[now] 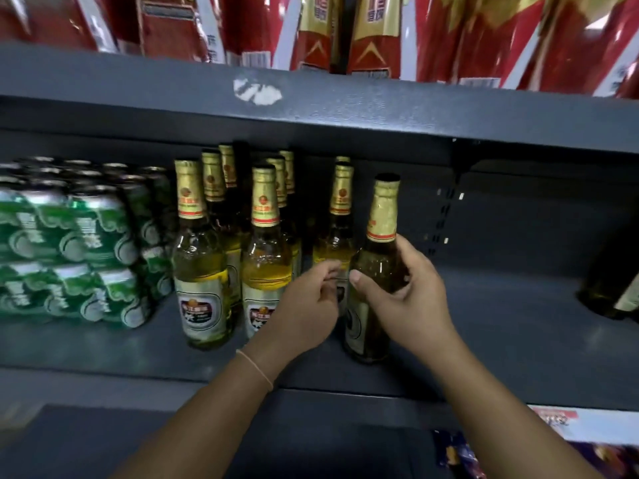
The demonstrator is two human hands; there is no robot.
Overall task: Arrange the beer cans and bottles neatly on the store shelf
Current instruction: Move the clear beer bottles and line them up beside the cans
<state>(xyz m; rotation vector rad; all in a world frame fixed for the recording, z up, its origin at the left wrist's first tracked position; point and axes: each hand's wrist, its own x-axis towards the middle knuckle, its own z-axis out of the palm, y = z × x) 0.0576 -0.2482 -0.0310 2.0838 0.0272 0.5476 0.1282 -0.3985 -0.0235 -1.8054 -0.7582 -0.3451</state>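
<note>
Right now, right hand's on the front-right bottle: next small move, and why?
Probably slide the bottle that the right hand grips slightly back and left, into line with the two front bottles. It stands upright on the shelf but nearer the front edge than they do, with its label turned away. The left hand, loosely curled and holding nothing, could steady it.

I see a dark grey metal store shelf (518, 305) filling my view, its flat board running left to right. At the far side, a grey back panel (518, 219) carries a slotted upright (446, 209). Above, the upper shelf's front edge (345, 98) bears a torn white sticker patch (257, 91). Red and gold packages (466, 36) stand on top. Light is dim.
</note>
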